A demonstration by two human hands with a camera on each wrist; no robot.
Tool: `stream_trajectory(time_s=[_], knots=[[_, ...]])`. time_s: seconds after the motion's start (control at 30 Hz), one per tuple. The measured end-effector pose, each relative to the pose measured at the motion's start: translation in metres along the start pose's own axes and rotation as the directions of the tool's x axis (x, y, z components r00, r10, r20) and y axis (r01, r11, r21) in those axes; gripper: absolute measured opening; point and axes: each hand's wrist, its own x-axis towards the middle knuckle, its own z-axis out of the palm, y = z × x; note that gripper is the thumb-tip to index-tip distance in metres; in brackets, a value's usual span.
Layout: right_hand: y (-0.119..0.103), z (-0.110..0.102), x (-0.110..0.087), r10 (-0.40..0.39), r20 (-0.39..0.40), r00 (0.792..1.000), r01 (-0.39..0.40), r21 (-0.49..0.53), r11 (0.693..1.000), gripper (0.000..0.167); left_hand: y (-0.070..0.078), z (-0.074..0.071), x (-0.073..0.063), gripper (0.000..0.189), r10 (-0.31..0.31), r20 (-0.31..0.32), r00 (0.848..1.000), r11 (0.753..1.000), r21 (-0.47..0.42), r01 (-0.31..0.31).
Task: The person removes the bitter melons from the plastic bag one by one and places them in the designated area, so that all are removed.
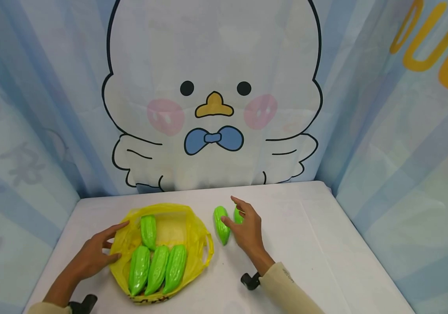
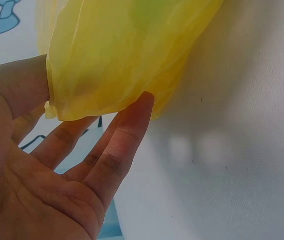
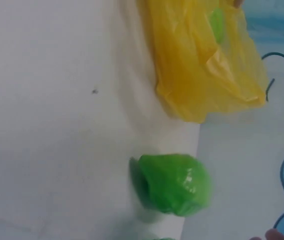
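A yellow plastic bag [image 1: 201, 231] lies wide open on the table, with several glossy green bitter gourds [image 1: 157, 269] inside. At its left rim is my left hand [image 1: 92, 255]; in the left wrist view the yellow film passes between the thumb and the other fingers [image 2: 124, 135]. To the right of the bag lies one more gourd [image 1: 221, 224], also seen in the right wrist view. Beside it another gourd [image 1: 238, 214] is mostly hidden by my right hand [image 1: 247, 226]. That hand hovers over the pair with fingers spread and loosely bent, gripping nothing.
The white table [image 1: 306, 244] runs back to a curtain [image 1: 216, 52] printed with a duck. Further curtains [image 1: 416, 183] hang along both sides. A bag handle loop [image 1: 209, 250] sticks out to the right.
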Motion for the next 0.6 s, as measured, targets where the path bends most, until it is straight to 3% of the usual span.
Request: stream_trajectory(time_s=[0.37,0.6], knots=[[-0.039,0.037,-0.004,-0.03,0.108,0.994,0.02,0.098,0.995,0.071,0.001,-0.001,-0.001,0.092,-0.005,-0.004,1.0,1.0,0.006,0.005],[-0.059,0.061,-0.009,-0.104,0.159,0.982,0.079,0.156,0.984,0.069,0.002,-0.001,-0.001,0.092,0.003,-0.007,1.0,1.0,0.004,-0.003]])
